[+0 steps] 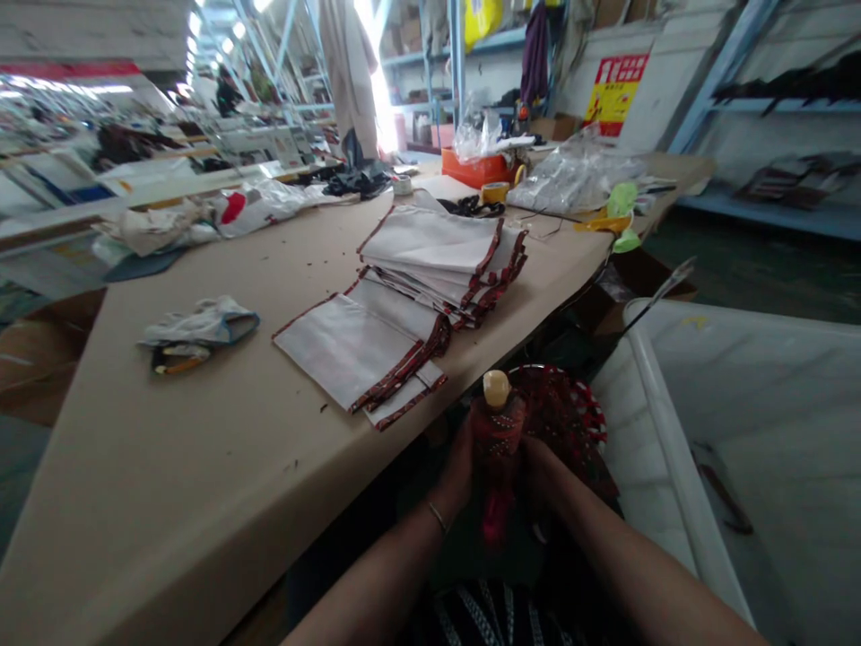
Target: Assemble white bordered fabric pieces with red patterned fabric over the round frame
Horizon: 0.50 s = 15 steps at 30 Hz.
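Both my hands are low in front of me, below the table edge, closed around a piece of dark red patterned fabric [498, 449] pulled over a post with a pale rounded knob [496, 388]. My left hand [458, 467] grips the fabric from the left and my right hand [538, 471] from the right. A bracelet sits on my left wrist. Behind the knob lies a dark red patterned round piece [565, 408]. On the table [202, 467] lie stacks of white fabric pieces with red patterned trim [404, 314].
Crumpled gloves or rags [195, 332] lie on the table's left. An orange tray [477, 169], tape rolls and plastic bags [571, 175] crowd the far end. A large white bin [740, 431] stands at my right. Blue shelving lines the back wall.
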Each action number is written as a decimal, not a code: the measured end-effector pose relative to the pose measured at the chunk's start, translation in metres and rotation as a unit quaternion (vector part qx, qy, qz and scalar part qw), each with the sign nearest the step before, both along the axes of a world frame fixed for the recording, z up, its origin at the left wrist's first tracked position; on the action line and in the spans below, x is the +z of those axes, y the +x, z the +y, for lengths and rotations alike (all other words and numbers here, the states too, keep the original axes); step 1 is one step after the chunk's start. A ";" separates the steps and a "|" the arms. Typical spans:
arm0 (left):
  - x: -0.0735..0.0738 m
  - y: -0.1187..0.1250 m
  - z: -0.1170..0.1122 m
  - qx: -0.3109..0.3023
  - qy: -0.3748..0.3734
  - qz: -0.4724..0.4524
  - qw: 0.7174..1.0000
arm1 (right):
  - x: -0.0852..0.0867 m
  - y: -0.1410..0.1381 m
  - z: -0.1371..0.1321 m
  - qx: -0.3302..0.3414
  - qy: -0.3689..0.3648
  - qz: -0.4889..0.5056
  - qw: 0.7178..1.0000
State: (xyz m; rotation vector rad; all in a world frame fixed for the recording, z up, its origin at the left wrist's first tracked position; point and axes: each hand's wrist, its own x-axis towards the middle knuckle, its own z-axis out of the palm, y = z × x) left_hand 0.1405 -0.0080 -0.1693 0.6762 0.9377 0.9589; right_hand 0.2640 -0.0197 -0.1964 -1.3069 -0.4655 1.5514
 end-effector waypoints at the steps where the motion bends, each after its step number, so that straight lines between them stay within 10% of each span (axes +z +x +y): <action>1: 0.007 -0.003 0.004 -0.004 0.060 0.001 0.998 | -0.004 0.004 -0.004 0.005 -0.020 0.038 0.999; 5: 0.033 -0.008 0.022 -0.040 0.172 0.064 0.982 | -0.011 0.010 -0.005 0.004 -0.042 0.127 0.991; 15: 0.126 0.001 0.063 0.226 0.329 0.064 0.915 | 0.034 0.035 0.011 -0.019 0.014 0.205 0.979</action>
